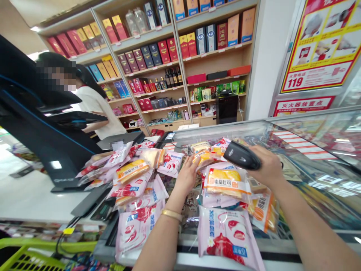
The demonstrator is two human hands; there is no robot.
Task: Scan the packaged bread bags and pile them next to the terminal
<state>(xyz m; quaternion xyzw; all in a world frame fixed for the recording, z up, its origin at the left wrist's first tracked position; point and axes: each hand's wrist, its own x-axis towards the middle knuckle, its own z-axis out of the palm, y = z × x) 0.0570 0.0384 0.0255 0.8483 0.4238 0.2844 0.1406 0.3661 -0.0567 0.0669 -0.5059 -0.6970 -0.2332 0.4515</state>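
Note:
My right hand (pixel 265 165) is wrapped round a black barcode scanner (pixel 243 155), its head facing left over the packets. The fingers of my left hand (pixel 188 174) are closed on the near edge of an orange-and-yellow bread packet (pixel 203 160); the thumb is hard to see. Just below the scanner lies a clear packet of pumpkin toast (pixel 225 180), on top of pink-white packets. Nearer me is a larger pink-white packet with red fruit printed on it (pixel 228 237). Another toast packet (pixel 263 210) leans under my right forearm.
More bread packets (pixel 135 171) are heaped left of my left arm on the glass counter (pixel 304 169). A black checkout terminal (pixel 50 124) stands at left, with a person (pixel 97 103) behind it. A green basket (pixel 39 259) sits at lower left. Shelves of boxes (pixel 152 54) line the back.

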